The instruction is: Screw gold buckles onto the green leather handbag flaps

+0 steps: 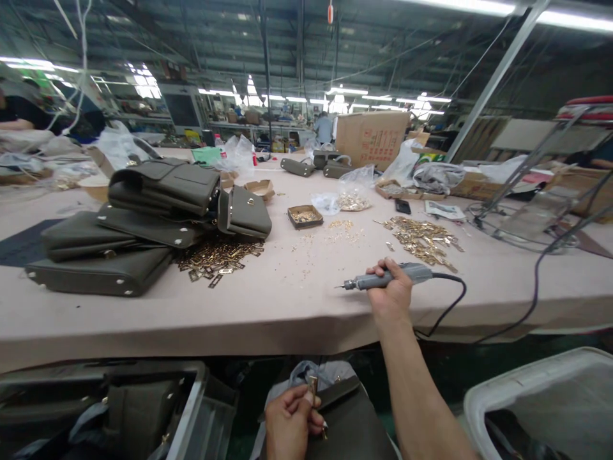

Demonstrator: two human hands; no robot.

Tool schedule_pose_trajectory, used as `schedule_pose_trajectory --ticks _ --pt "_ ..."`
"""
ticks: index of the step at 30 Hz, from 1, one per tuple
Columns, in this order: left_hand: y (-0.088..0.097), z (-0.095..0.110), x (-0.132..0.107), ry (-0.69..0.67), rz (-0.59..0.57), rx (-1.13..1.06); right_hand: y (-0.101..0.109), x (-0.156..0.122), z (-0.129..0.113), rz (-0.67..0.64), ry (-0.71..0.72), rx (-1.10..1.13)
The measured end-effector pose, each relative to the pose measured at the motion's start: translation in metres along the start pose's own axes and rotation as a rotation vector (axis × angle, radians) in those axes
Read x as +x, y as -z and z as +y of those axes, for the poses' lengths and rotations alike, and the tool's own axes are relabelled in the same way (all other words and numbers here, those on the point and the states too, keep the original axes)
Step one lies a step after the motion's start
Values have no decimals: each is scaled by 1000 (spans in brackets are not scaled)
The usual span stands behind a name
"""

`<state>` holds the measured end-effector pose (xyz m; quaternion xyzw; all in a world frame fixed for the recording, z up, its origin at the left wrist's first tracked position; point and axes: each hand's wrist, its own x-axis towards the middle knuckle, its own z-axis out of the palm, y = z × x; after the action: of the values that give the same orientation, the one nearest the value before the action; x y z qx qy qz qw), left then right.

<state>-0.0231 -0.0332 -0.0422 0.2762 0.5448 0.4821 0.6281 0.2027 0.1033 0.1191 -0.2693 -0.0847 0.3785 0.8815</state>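
Observation:
My right hand [390, 287] is wrapped round a grey electric screwdriver [416, 273], its bit pointing left just over the table's front part. A dark cable runs from the tool's back end. Low in the view, my left hand [292, 418] pinches a small gold metal fitting [313, 384] between thumb and fingers. Under that hand lies a dark olive bag [354, 421] in my lap, its flap edge showing. One pile of gold metal fittings [421, 239] lies beyond the screwdriver. Dark-gold rectangular frames [218, 259] are heaped farther left.
Olive bags [163, 191] are stacked at the table's left. A small box [305, 216] of tiny parts stands mid-table, with a phone [403, 206] to its right. A wire stand [517, 217] rises at right. Crates [191, 409] and a white bin [541, 383] flank my lap.

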Motion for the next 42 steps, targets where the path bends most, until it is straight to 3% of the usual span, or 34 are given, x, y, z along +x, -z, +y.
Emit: schedule_pose_trajectory --ticks 4,12,26,42 --pt "2 -2 3 3 -4 -22 7 22 20 152 6 8" --pt "1 -2 5 16 21 -32 5 18 39 246 81 -12" --pt "5 -10 14 12 8 1 3 18 47 271 136 -16" --pt "5 -13 19 10 38 7 2 21 44 278 102 31"
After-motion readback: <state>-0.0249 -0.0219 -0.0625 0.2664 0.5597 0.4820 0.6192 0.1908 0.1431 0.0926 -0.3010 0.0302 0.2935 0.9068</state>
